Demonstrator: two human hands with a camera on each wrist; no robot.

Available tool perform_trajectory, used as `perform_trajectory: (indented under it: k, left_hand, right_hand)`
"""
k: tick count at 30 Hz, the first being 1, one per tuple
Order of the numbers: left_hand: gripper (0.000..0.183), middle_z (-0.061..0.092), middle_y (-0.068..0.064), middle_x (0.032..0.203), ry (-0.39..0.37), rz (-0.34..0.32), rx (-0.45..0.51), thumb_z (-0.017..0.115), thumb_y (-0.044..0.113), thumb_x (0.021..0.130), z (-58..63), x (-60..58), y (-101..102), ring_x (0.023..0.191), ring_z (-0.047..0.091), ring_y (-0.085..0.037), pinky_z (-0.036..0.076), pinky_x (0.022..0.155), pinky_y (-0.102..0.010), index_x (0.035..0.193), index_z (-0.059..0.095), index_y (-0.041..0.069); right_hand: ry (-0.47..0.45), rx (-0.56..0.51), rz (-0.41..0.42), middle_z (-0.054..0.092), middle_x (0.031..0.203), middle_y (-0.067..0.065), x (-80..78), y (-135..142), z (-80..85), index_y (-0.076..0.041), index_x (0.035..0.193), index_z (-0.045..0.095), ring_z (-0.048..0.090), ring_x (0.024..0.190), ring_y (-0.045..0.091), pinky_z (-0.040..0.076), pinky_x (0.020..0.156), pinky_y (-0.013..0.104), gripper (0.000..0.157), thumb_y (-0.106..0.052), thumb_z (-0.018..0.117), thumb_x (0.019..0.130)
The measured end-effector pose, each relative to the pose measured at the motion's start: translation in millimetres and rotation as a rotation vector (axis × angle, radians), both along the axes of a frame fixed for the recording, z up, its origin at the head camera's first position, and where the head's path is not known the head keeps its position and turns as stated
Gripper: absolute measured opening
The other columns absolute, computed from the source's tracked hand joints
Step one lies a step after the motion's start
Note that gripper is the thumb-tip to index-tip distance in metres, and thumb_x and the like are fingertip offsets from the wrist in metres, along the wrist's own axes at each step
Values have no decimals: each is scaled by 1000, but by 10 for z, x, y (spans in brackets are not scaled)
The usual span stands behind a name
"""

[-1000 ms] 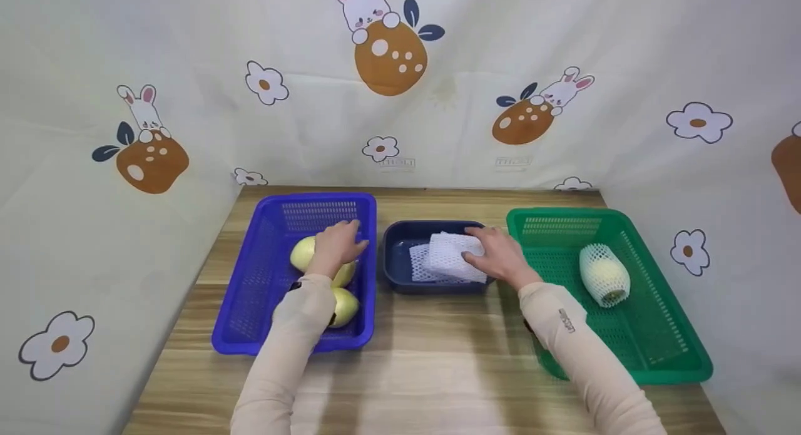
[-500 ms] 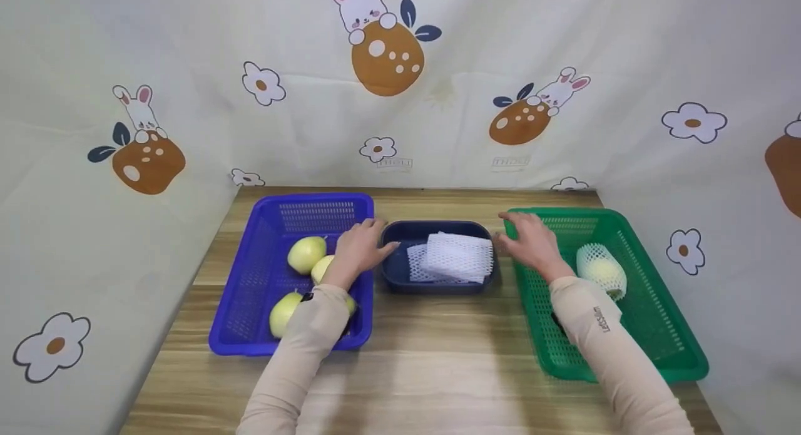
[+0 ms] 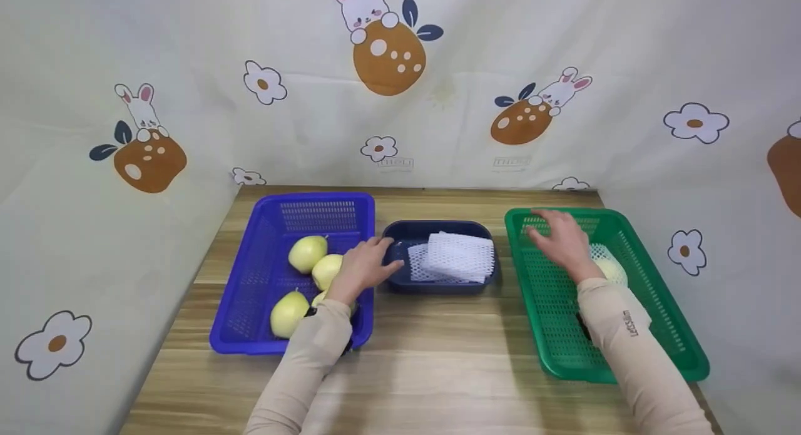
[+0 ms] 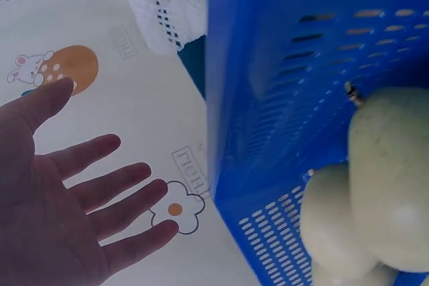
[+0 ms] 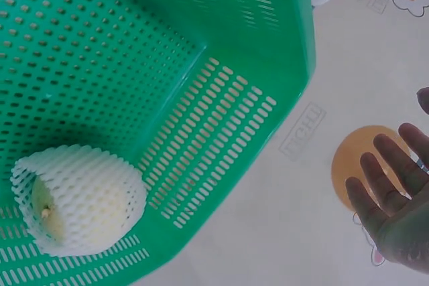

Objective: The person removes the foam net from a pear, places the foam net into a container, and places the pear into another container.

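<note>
My left hand (image 3: 363, 269) hovers with spread fingers over the right rim of the blue basket (image 3: 231, 291), its fingertips near the dark blue tray (image 3: 438, 289). Several pale yellow-green pears (image 3: 290, 314) lie in that basket, one partly hidden by my wrist. White foam net sleeves (image 3: 460, 256) are stacked in the tray. Above the green basket (image 3: 544, 335) hangs my right hand (image 3: 563, 244), holding nothing, fingers apart. A pear in a foam net (image 5: 87, 199) rests in the green basket; in the head view my right forearm partly covers it.
All three containers stand on a wood-grain table (image 3: 438, 360), the tray between the two baskets. A patterned curtain (image 3: 300, 128) encloses the table at the back and both sides.
My right hand has moved from the foam sleeves rightward to above the green basket. My left hand has shifted from over the pears rightward to the blue basket's rim.
</note>
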State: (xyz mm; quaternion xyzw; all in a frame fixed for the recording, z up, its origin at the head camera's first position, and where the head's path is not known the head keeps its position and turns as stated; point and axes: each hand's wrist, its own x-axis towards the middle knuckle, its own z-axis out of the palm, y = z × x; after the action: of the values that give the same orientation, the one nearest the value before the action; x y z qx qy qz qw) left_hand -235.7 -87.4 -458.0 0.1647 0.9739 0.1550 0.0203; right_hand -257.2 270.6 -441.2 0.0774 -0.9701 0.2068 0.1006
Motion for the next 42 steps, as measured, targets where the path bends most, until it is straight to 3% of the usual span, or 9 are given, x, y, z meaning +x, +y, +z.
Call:
perform_trajectory:
  k: [6,14,23,29,34,42]
  left_hand:
    - [55,50,-18,119,-54,-15,0,54,43,83,-102,66,-6,103,49,-36,38,82,-48,125,47,8]
    - [54,52,-18,115,-79,-13,-22,55,43,84,-157,80,-22,100,51,-34,39,82,-47,124,48,7]
    - [54,55,-19,110,-81,-5,-49,54,43,83,-143,71,-28,98,52,-33,40,81,-45,123,49,7]
    - [54,56,-18,110,-82,-5,-67,55,42,83,-120,76,-31,98,53,-34,41,80,-46,123,49,6]
    - [54,56,-17,110,-111,-1,-68,55,42,84,-108,61,-34,99,52,-33,41,80,-45,123,48,6]
    - [54,56,-16,111,-131,0,-76,55,43,84,-104,56,-29,101,51,-32,40,81,-45,124,48,7]
  right_hand:
    - [-16,-13,-32,49,119,21,4,152,-25,-3,122,51,40,110,39,34,80,57,41,-23,55,86]
    - [-32,-23,-75,48,118,23,56,380,-74,-1,123,49,40,107,42,37,72,58,42,-22,53,87]
    - [-106,0,-110,43,120,30,105,661,-183,4,124,44,42,102,46,38,72,58,46,-25,50,89]
    - [-183,20,-153,40,119,33,97,809,-276,7,124,42,40,103,48,34,78,59,49,-24,50,88]
    - [-209,15,-170,38,120,34,80,898,-358,9,123,42,36,107,49,30,84,59,48,-23,50,87]
    - [-240,1,-187,29,123,37,74,957,-509,9,126,36,32,107,52,31,81,60,52,-22,49,87]
